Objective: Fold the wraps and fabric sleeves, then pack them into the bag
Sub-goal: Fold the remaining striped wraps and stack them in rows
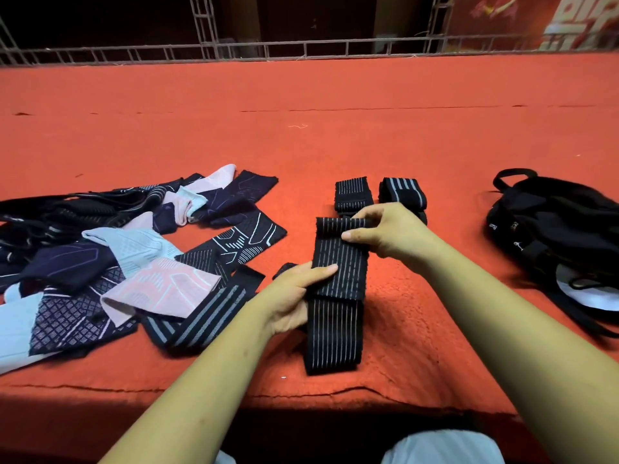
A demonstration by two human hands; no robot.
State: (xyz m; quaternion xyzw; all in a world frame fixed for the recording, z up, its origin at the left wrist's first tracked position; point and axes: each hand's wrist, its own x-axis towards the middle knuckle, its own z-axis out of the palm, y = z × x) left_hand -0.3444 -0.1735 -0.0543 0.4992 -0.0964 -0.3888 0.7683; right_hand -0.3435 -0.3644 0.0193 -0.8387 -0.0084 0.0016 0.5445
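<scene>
A long black wrap with thin white stripes (pixel 336 316) lies in front of me on the red carpet, partly folded over itself. My right hand (pixel 388 229) pinches its far folded end between thumb and fingers. My left hand (pixel 298 289) grips the wrap's left edge at the middle, thumb on top. Just behind lie two folded wraps: a thin-striped one (pixel 353 194) and a grey-striped roll (pixel 403 192). The black bag (pixel 549 229) sits at the right, slumped. A loose pile of fabric sleeves (pixel 110 256) in navy, pink and pale blue spreads at the left.
A black wrap with broad grey stripes (pixel 207 313) lies unfolded by my left forearm. The red carpeted platform (pixel 335 128) stretches far back to a metal truss railing (pixel 301 48). Its front edge drops off just before my knees.
</scene>
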